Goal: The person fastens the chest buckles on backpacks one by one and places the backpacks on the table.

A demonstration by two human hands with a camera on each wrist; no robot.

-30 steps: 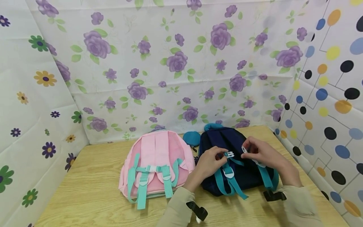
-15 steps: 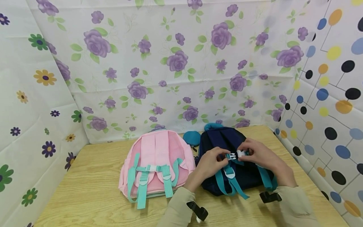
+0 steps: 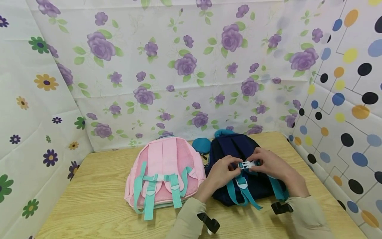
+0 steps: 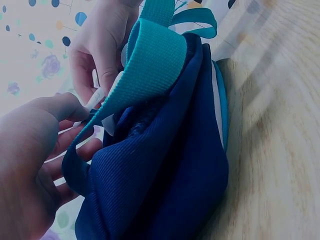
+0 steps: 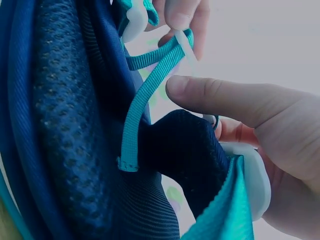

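A navy backpack (image 3: 259,189) with teal straps lies on the table, its strap side up. Over it, my left hand (image 3: 221,171) pinches the pronged half of a white strap buckle (image 3: 247,165) between thumb and fingers. My right hand (image 3: 273,164) grips the socket half from the other side. The two halves meet in line; whether they are locked I cannot tell. In the left wrist view, the white buckle (image 4: 95,99) is partly hidden behind a teal strap (image 4: 155,60). A teal webbing loop (image 5: 155,82) runs up to the fingers in the right wrist view.
Left of the navy bag, a pink backpack (image 3: 162,152) lies with its teal chest strap buckled. A round blue pouch (image 3: 201,145) sits behind, between the bags. The wooden table (image 3: 89,199) is bounded by patterned cloth walls (image 3: 167,69) at the back and both sides.
My right hand has moved left and turned the socket half toward the pronged half. The gap between the two buckle halves has closed. My left hand has barely shifted.
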